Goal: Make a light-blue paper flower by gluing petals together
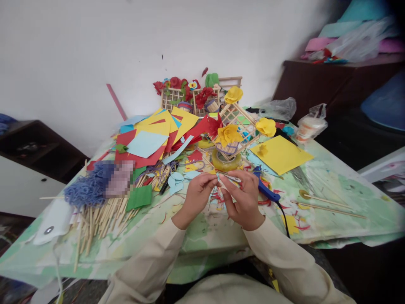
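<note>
Over the middle of the table, my left hand (200, 193) is closed in a pinch on a small light-blue paper piece (218, 177). My right hand (242, 198) meets it there, fingers closed around a slim silver tool (233, 177) that looks like tweezers, its tip at the blue piece. Fingers partly cover both items. Left of my hands lie cut light-blue paper petals (176, 183). Just beyond them sits a roll of clear yellowish tape (225, 162), with a yellow paper flower (229, 134) above it on a stick lattice.
A blue glue gun (268, 192) with a black cord lies right of my hands. Wooden sticks (104, 217), purple yarn (87, 185) and coloured paper sheets (148, 143) cover the left side. A yellow sheet (281, 155) and a bagged cup (311, 126) are at right.
</note>
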Action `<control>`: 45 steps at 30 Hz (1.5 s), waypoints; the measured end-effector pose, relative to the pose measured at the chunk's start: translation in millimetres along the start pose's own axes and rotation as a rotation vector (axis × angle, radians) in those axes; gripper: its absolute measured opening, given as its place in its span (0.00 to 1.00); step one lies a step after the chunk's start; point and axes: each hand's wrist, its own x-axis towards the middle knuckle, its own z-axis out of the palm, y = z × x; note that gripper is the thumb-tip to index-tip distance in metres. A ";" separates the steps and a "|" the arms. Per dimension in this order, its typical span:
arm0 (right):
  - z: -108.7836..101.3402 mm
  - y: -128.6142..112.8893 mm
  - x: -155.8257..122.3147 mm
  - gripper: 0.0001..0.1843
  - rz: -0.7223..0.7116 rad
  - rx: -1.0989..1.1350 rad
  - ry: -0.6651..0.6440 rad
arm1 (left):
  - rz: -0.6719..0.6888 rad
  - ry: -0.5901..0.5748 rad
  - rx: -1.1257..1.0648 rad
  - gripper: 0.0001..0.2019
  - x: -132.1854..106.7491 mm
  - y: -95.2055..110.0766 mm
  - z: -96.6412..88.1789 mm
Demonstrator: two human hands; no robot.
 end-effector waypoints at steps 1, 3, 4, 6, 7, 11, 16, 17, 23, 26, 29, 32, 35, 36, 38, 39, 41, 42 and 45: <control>-0.2 -0.1 0.2 0.25 0.008 -0.004 -0.006 | 0.035 0.003 0.016 0.09 -0.3 -0.5 -0.3; 0.0 0.1 -0.3 0.25 0.010 -0.005 -0.019 | 0.092 0.030 0.045 0.08 -1.1 -2.2 -0.4; 0.3 0.4 -1.0 0.25 0.006 -0.005 -0.018 | 0.111 0.046 0.059 0.08 -1.5 -3.3 -0.3; 0.8 1.2 -3.0 0.26 -0.003 -0.013 -0.013 | 0.134 0.073 0.085 0.07 -2.4 -5.6 0.3; 1.1 1.6 -4.0 0.26 -0.006 -0.019 -0.012 | 0.141 0.084 0.099 0.07 -2.7 -6.7 0.6; 1.6 2.3 -5.8 0.25 -0.015 -0.028 0.008 | 0.186 0.118 0.134 0.06 -3.8 -9.0 1.2; 1.3 -0.6 -4.2 0.26 0.002 -0.009 -0.008 | 0.243 0.124 0.172 0.06 -4.0 -9.0 1.2; 1.1 -1.4 -4.2 0.25 -0.004 0.003 -0.013 | 0.256 0.136 0.182 0.06 -4.0 -9.1 1.2; -0.3 -4.8 -4.1 0.25 0.069 0.018 0.008 | 0.300 0.140 0.241 0.06 -4.1 -9.0 0.9; 0.1 -5.9 -3.6 0.25 0.072 0.012 -0.038 | 0.321 0.125 0.277 0.06 -4.5 -7.5 0.4; 0.3 -7.7 -3.5 0.25 0.061 0.048 -0.035 | 0.337 0.128 0.285 0.06 -5.1 -6.9 0.3; 0.7 -9.9 -3.9 0.26 0.072 0.043 -0.009 | 0.343 0.138 0.282 0.06 -5.9 -7.6 0.4; 2.1 -12.0 -5.7 0.27 0.073 0.029 -0.036 | 0.333 0.160 0.285 0.06 -6.8 -8.8 0.5; 2.7 -12.6 -6.7 0.27 0.066 0.034 -0.050 | 0.327 0.171 0.283 0.06 -7.0 -9.1 0.5; 3.8 -13.7 -8.9 0.27 0.047 0.052 -0.063 | 0.311 0.185 0.274 0.06 -7.3 -9.3 0.6; 4.2 -14.1 -9.8 0.27 0.046 0.055 -0.055 | 0.301 0.188 0.268 0.06 -7.4 -9.2 0.6; 4.5 -14.6 -10.8 0.28 0.066 0.042 -0.026 | 0.277 0.176 0.249 0.05 -7.6 -8.8 0.8; 4.2 -14.7 -10.8 0.28 0.081 0.033 -0.016 | 0.265 0.166 0.235 0.05 -7.7 -8.6 0.9; 2.0 -15.0 -8.8 0.28 0.084 0.051 -0.040 | 0.213 0.155 0.177 0.06 -7.8 -8.9 1.2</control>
